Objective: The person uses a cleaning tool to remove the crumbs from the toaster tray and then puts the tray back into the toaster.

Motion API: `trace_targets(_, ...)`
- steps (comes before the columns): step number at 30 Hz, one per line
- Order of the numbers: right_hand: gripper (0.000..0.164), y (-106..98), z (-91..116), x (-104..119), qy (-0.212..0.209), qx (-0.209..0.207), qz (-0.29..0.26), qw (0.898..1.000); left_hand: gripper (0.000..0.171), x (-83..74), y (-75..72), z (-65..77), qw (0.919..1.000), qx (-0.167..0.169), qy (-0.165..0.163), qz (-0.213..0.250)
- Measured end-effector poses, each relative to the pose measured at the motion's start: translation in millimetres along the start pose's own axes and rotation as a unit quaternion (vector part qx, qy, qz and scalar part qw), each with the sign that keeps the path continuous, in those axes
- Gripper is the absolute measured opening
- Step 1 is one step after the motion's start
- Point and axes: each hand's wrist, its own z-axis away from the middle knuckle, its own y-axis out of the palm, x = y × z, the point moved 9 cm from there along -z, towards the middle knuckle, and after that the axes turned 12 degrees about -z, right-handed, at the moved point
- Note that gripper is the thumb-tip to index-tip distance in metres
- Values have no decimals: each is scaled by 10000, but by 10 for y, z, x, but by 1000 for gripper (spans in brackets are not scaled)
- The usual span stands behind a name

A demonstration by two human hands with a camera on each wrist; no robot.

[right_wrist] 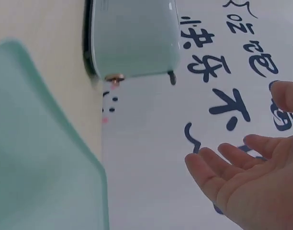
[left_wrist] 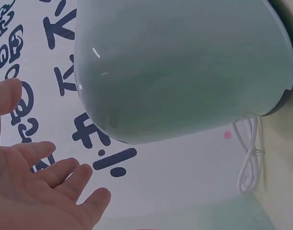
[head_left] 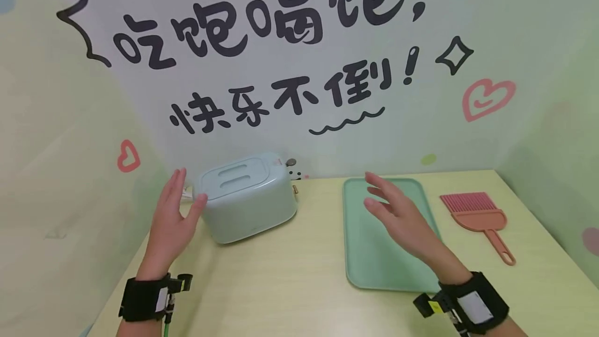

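A pale blue-green toaster [head_left: 250,204] with two covered-looking slots on top stands at the back left of the table. My left hand [head_left: 173,228] is raised just left of it, fingers extended and thumb apart, holding nothing; in the left wrist view the toaster [left_wrist: 185,67] fills the upper part, apart from the hand [left_wrist: 41,187]. Over a flat green tray [head_left: 374,259] hangs my right hand [head_left: 404,220], its fingers loosely extended with nothing in them. The right wrist view has that hand [right_wrist: 252,177] at the right edge, clear of the tray [right_wrist: 46,158].
An orange dustpan-shaped brush [head_left: 482,220] with pink bristles lies right of the tray. White cord [left_wrist: 249,163] is bundled behind the toaster. A wall [head_left: 318,155] with black lettering rises along the table's back edge, and side panels flank the table [head_left: 276,280].
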Motion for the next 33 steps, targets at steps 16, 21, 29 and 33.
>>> trace_targets(16, 83, 1288, -843, -228, 1958, 353, -1795, 9634, 88, 417, 298, -580, 9809, 1271, -918, 1154)
trace_targets(21, 87, 1509, -964, -357, 2090, 123, -1938, 9584, 88, 453, 435, -605, 9778, 1503, -1018, 1049)
trace_targets(29, 89, 1669, -1052, -446, 1924, -215, -1785, 9647, 81, 485, 539, -622, 9812, 1431, -1022, 790)
trace_targets(33, 90, 1676, -1070, -456, 1897, -239, -1726, 9663, 78, 459, 535, -630, 9850, 1287, -926, 676)
